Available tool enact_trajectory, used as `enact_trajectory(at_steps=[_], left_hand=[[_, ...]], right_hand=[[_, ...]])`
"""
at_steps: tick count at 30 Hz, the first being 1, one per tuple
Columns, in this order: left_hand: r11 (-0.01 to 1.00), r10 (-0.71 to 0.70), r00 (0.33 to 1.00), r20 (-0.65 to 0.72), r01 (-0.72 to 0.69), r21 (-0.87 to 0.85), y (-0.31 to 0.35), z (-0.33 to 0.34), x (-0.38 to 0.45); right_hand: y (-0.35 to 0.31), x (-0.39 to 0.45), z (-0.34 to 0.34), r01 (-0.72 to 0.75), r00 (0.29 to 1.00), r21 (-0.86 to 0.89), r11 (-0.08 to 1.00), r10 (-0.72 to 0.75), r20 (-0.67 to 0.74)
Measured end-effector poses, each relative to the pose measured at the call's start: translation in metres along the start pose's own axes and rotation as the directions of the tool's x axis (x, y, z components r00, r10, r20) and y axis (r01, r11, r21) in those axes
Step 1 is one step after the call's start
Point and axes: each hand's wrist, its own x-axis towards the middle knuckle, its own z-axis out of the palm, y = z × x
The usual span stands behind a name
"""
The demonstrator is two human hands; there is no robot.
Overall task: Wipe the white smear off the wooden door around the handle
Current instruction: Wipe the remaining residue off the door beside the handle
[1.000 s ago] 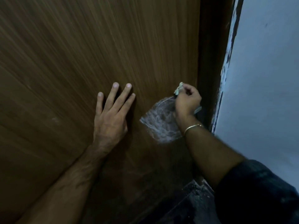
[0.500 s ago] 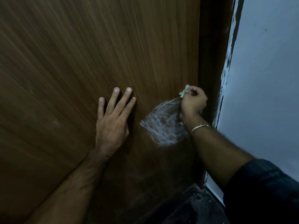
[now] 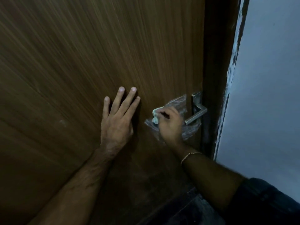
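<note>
Dim doorway; the wooden door (image 3: 81,62) is braced by the left hand (image 3: 117,120), laid flat with fingers spread. Just beside it, the right hand (image 3: 170,125) is closed on a small cloth (image 3: 155,116) pressed onto the white smear (image 3: 190,132). Beyond its knuckles the handle (image 3: 197,115) is seen; short overlapping strokes, worked up to the handle's plate, are advised.

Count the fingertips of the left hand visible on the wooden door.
4: the left hand lies flat on the brown wooden door, four fingertips showing, left of the white smear. The thumb is hidden.
</note>
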Motion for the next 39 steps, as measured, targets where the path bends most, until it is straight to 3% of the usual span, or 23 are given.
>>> enact_trajectory(at_steps=[2,4,6,7,11,14,17,19,22,25,27,32,35,37,39], left_hand=[[1.0,0.0,1.0,-0.006,0.0,0.004,0.002,0.0,-0.001],[1.0,-0.007,1.0,-0.009,0.007,0.002,0.002,0.0,-0.001],[1.0,-0.009,1.0,-0.013,0.009,0.004,0.002,-0.002,-0.001],[1.0,-0.007,1.0,-0.014,0.007,0.006,0.002,-0.002,0.0],[1.0,-0.008,1.0,-0.02,0.009,0.015,0.002,0.0,0.0],[1.0,-0.01,1.0,-0.009,0.01,0.02,0.003,-0.002,-0.001],[1.0,-0.021,1.0,-0.007,0.021,0.008,0.004,-0.001,-0.002],[1.0,-0.029,1.0,0.008,0.029,-0.003,0.006,0.0,-0.002],[0.999,-0.027,0.998,0.052,0.028,-0.016,0.004,0.002,-0.004],[1.0,0.007,0.998,0.064,-0.006,-0.013,-0.001,0.001,-0.004],[1.0,0.01,0.999,0.046,-0.01,-0.005,-0.002,0.001,-0.004],[0.999,-0.021,0.998,0.054,0.023,-0.03,0.005,0.004,-0.004],[0.999,-0.018,0.999,0.027,0.019,-0.036,0.005,0.004,-0.004],[0.999,-0.019,1.0,0.016,0.02,-0.037,0.005,0.006,-0.004],[0.999,-0.025,1.0,0.013,0.026,-0.043,0.006,0.008,-0.004]], right_hand=[[-0.008,0.004,0.002,-0.121,0.983,0.014,0.993,0.121,-0.138],[-0.017,-0.011,0.008,0.068,0.998,-0.058,0.996,-0.067,0.012],[-0.02,-0.025,0.01,0.327,0.923,-0.028,0.945,-0.313,0.224],[-0.023,-0.021,0.009,0.363,0.907,-0.016,0.932,-0.35,0.233],[-0.031,-0.001,0.021,0.335,0.942,-0.004,0.942,-0.334,0.036],[-0.005,-0.021,0.008,0.414,0.896,-0.091,0.906,-0.387,0.219],[0.006,-0.028,-0.003,0.326,0.919,-0.121,0.938,-0.284,0.273],[-0.013,-0.016,0.005,0.264,0.955,-0.093,0.96,-0.247,0.166],[-0.031,0.003,0.013,0.288,0.957,0.011,0.957,-0.289,0.018],[-0.01,-0.018,0.001,0.195,0.973,-0.053,0.979,-0.187,0.133],[0.002,-0.025,-0.003,0.132,0.983,-0.087,0.987,-0.119,0.138],[-0.023,0.025,0.003,0.145,0.985,0.084,0.986,-0.135,-0.11],[-0.018,0.03,0.0,-0.017,0.969,0.122,0.992,0.046,-0.243],[-0.014,0.01,0.003,0.059,0.994,-0.004,0.998,-0.059,-0.094],[-0.005,0.006,0.001,0.183,0.983,0.006,0.983,-0.183,0.022]])
